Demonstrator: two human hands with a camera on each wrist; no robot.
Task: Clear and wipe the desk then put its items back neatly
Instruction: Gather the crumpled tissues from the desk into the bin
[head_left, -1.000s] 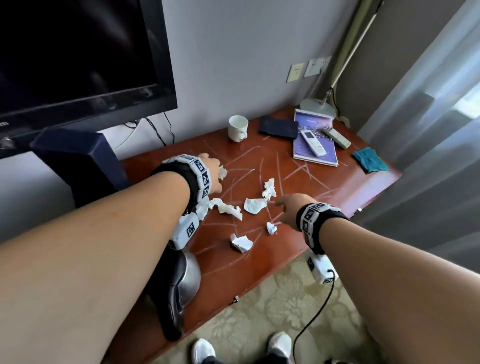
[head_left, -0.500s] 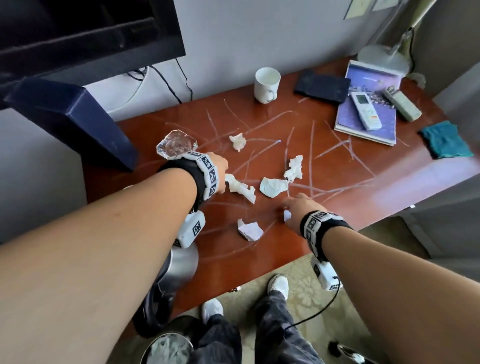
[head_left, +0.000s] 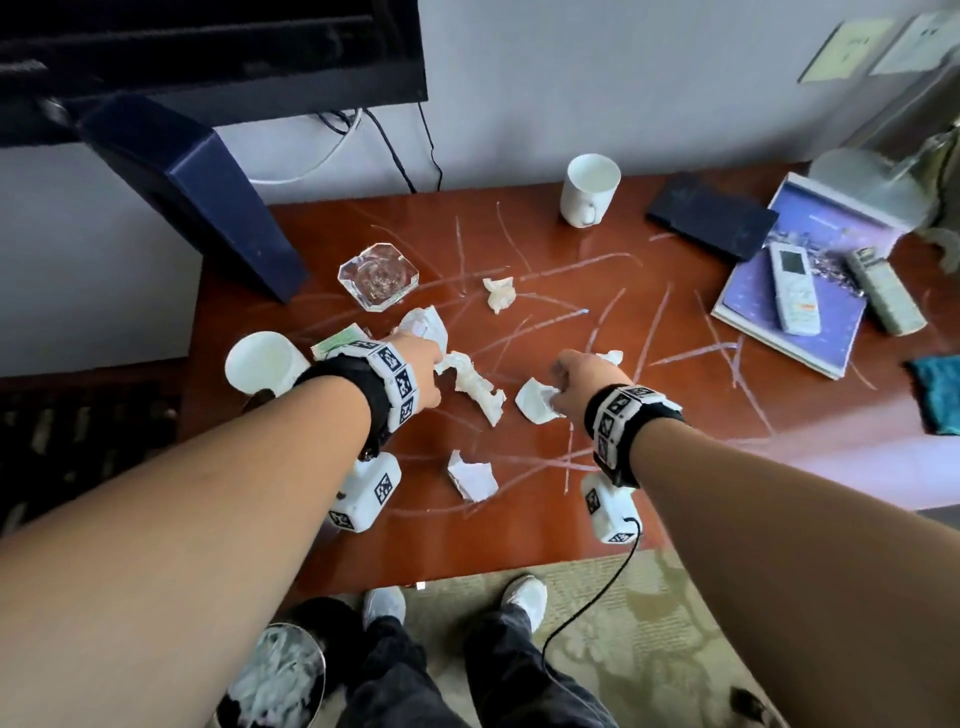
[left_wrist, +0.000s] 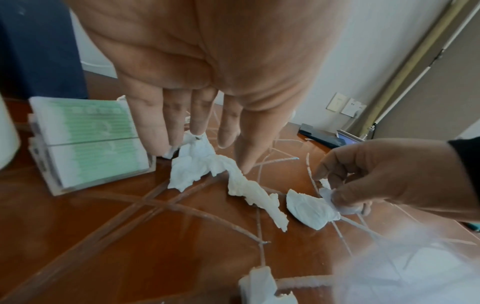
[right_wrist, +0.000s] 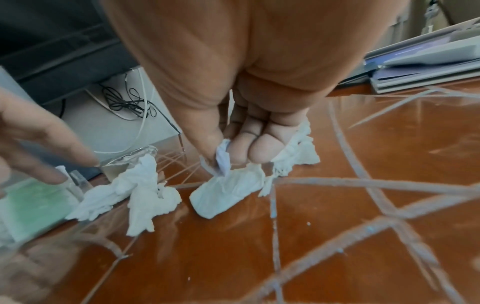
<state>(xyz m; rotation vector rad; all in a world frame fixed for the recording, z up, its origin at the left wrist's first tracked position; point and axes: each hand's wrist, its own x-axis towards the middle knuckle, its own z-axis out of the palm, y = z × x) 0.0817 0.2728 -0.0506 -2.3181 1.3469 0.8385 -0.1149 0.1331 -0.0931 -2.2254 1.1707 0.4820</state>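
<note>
Right hand (head_left: 576, 382), holding a small scrap, has shifted to pinch the tissue wad (head_left: 535, 400) at desk (head_left: 675, 467) centre; left hand (head_left: 421, 364), at nine o'clock, fingers spread above the twisted tissue (head_left: 475, 384): clearing under way.

Desk (head_left: 519, 530) front strip between torn tissue scrap (head_left: 471, 475) and edge: bare wood, open passage. Centre crowded: twisted tissue (head_left: 475, 384), folded tissue (head_left: 535, 400), both hands low over them. Left blocked by paper cup (head_left: 260, 364), green-printed packet in clear holder (left_wrist: 88, 139), glass ashtray (head_left: 378, 275). Back: white mug (head_left: 589, 189), crumpled tissue ball (head_left: 500, 293). Right end crowded with booklet (head_left: 769, 312), white remote (head_left: 794, 288), grey remote (head_left: 883, 291).
</note>
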